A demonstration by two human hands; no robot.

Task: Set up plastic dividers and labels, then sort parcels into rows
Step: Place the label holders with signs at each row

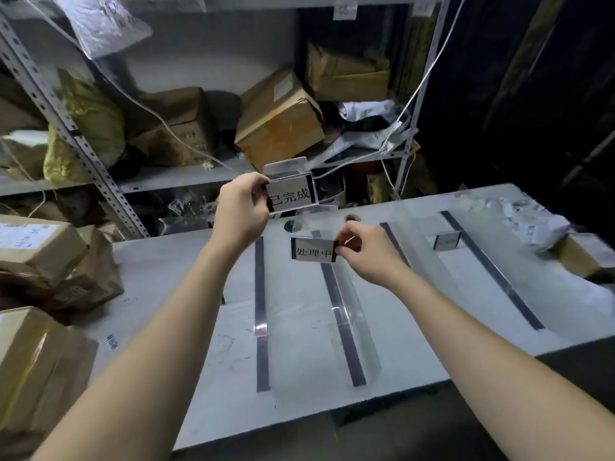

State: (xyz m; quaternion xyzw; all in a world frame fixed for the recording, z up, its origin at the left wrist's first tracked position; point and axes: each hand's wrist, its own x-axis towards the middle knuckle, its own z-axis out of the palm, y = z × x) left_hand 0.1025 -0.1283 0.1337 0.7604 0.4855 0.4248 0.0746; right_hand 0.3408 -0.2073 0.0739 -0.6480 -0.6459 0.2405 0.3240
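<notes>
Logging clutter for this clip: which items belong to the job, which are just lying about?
Job:
left hand with 已完成 label holder
right hand with 处理中 label
clear divider
table
brown parcels

Lying about:
shelf boxes
white cord

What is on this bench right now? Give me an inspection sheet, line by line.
Surface: grey table, scuffed, with dark strips running front to back.
Job's things: clear dividers stand along the strips; one label holder already stands at the far right.
Grippers: left hand holds a clear holder with the label 已完成; right hand pinches the label 处理中 above the table.
Clutter: brown parcels piled at left; grey bag parcel at far right.
Cables: white cord hangs down by the shelving.
Surroundings: metal shelves crammed with boxes.
</notes>
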